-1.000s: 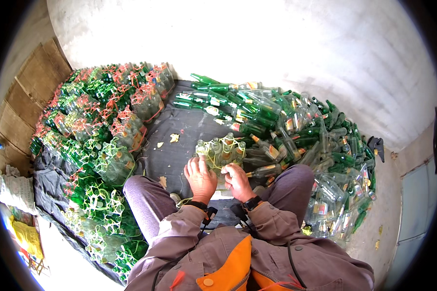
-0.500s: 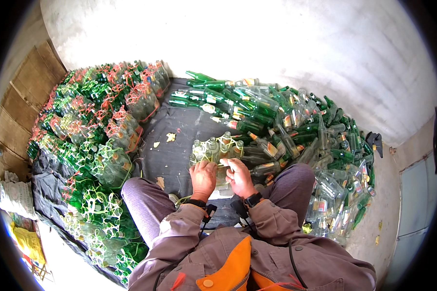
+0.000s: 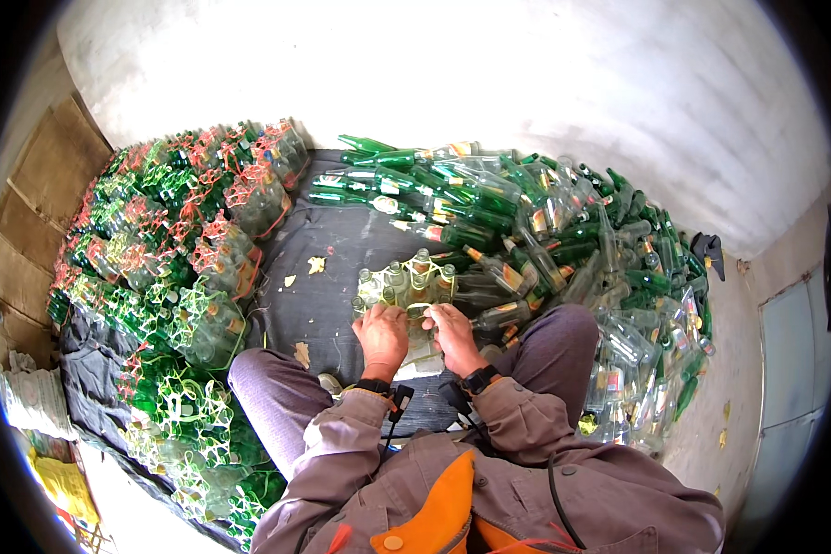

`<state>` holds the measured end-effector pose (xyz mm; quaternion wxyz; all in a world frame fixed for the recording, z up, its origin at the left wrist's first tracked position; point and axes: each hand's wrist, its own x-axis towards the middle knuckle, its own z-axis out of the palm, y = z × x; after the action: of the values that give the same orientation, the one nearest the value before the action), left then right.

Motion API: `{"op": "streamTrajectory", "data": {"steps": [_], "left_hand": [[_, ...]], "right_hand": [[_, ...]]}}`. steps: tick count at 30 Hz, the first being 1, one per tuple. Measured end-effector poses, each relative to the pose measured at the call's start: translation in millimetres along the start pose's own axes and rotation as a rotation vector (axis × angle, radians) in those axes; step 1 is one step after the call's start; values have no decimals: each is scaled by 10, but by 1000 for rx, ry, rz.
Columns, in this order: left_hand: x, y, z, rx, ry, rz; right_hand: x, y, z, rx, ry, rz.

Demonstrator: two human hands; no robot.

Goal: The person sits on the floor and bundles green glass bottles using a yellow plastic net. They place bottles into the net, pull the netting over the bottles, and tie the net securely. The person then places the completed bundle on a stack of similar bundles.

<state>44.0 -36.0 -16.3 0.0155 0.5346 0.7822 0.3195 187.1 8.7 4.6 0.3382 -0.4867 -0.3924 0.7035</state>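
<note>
Between my knees stands a bundle of clear glass bottles (image 3: 395,282), upright and packed together, with a pale yellow-green plastic strap (image 3: 419,307) running around their necks. My left hand (image 3: 381,336) is closed at the near left side of the bundle, its fingers curled over the strap. On the near right side, my right hand (image 3: 452,336) pinches the strap between thumb and fingers. A short loop of strap shows in the gap between both hands. The fingertips are partly hidden against the bottles.
Loose green and clear bottles (image 3: 489,198) lie heaped ahead and to the right. Many strapped bottle bundles (image 3: 217,319) stand on the left. A dark ground sheet (image 3: 309,235) with a few dry leaves (image 3: 317,265) lies between them. A white wall (image 3: 434,65) rises behind.
My right hand's fingers have drawn together and moved slightly apart from the left hand, showing a loop of strap between them. The whole view has shifted a little; the bundle stays between my knees.
</note>
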Motion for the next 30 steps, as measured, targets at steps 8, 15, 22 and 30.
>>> {"op": "streamTrajectory", "data": {"steps": [8, 15, 22, 30], "left_hand": [[21, -11, 46, -117, -70, -97], [46, 35, 38, -109, -27, -77], [71, 40, 63, -84, -4, -57], [94, 33, 79, -87, -27, -93]], "right_hand": [[80, 67, -27, 171, 32, 97], [107, 121, -16, 110, 104, 55], [215, 177, -16, 73, 173, -53], [284, 324, -12, -173, 296, -230]]}}
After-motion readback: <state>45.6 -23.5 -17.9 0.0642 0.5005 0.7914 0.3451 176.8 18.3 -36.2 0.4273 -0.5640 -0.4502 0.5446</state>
